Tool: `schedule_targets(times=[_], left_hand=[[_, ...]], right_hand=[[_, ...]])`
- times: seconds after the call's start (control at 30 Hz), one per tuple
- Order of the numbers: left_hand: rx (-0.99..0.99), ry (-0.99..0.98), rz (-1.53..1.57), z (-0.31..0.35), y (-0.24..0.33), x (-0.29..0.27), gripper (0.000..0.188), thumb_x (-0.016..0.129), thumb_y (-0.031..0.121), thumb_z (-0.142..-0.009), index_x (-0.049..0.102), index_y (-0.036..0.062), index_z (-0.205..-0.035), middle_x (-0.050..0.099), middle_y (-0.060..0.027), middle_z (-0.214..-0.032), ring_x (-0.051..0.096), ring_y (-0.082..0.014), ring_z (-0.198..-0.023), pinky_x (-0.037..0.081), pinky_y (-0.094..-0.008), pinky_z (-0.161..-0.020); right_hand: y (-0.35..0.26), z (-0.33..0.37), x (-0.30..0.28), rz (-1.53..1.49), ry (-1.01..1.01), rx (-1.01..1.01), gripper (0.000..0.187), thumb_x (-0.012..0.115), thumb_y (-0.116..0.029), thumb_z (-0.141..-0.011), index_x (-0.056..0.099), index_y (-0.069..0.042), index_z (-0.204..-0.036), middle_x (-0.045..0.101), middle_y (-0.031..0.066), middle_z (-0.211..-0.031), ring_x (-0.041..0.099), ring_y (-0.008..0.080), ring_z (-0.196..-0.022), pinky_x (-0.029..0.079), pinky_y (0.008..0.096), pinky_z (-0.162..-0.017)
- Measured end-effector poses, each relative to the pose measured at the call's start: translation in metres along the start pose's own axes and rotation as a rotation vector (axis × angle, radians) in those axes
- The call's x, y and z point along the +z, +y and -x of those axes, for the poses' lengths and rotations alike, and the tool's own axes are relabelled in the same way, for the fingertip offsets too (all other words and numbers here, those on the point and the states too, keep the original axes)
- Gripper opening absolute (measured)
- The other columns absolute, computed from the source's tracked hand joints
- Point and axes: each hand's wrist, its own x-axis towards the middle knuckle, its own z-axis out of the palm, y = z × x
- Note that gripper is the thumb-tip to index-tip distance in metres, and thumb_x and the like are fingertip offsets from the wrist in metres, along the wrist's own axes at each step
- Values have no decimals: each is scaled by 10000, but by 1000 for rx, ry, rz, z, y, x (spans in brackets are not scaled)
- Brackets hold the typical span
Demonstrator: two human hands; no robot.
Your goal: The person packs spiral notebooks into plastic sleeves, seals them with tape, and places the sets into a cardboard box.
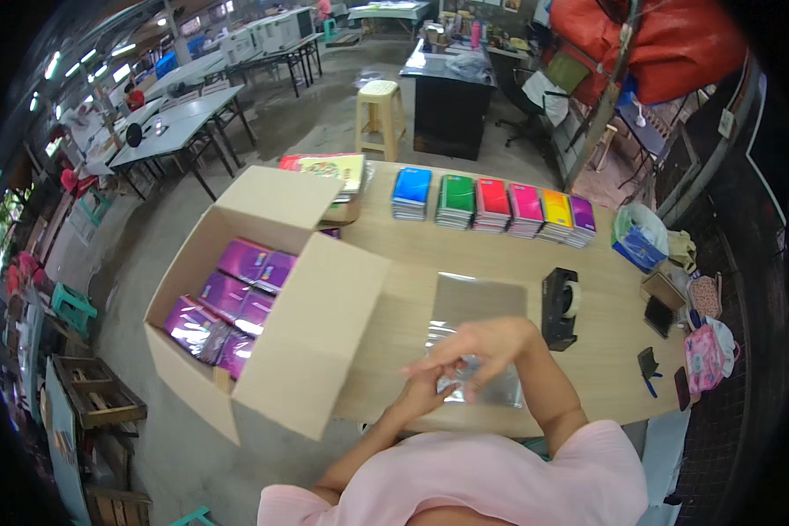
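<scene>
My right hand [491,346] reaches across in front of me, fingers stretched out and apart, with nothing visible in it. Just below it, my left hand [425,394] meets the right fingertips; its own fingers are partly hidden and blurred. Both hands are over a pile of clear plastic bags [478,298] lying flat on the table. A black tape dispenser [559,309] with a roll of tape stands right of the bags. Beyond them, small notebooks are stacked in a row: blue [411,188], green [455,197], red [492,200], pink [525,206], yellow [556,210] and purple [581,216].
An open cardboard box [311,337] on the left holds several plastic-wrapped purple packs [228,294]. Behind it lie colourful printed books [346,167]. Bags and a pink pouch [703,358] line the table's right edge, near a small black-and-blue tool [648,368]. A beige stool [380,118] stands beyond the table.
</scene>
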Motion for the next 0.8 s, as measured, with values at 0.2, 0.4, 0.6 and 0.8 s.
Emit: schedule_targets(times=[0.2,0.4,0.6,0.8], left_hand=[[-82,352,-165,-144,-64,22,305,723,185,-818,674,89,-1104,603,-181,-1217,549,-364,-1169,449,-442,-969],[-125,711,-624,-307,-143,-69,290,724,210,-814,673,104,-1079,574,-204,-1207,562,-397,-1074,445,-459,-952],[-417,526,-788,-422,-174,-136,486,788,275,-761,620,107,-1185,525,-204,-1302,546,-383,-1159,466,-454,-957],[-770,497,-791,-455,-197,-149,726,873,429,-640,622,6,-1175,520,-239,-1312,521,-367,-1230,464,-436,-996]], right_hand=[[30,164,31,-232,297,130,790,835,-247,-742,483,-63,-1424,676,113,-1105,583,165,-814,490,299,-741],[70,195,31,-253,476,163,740,800,-142,-755,495,-182,-1429,692,66,-1057,602,146,-782,509,291,-692],[101,184,-6,-226,601,469,670,759,-143,-820,486,-165,-1432,677,72,-1091,623,132,-830,512,274,-728],[155,158,-61,-63,733,532,553,739,-186,-813,571,-117,-1335,674,91,-913,641,157,-761,519,305,-685]])
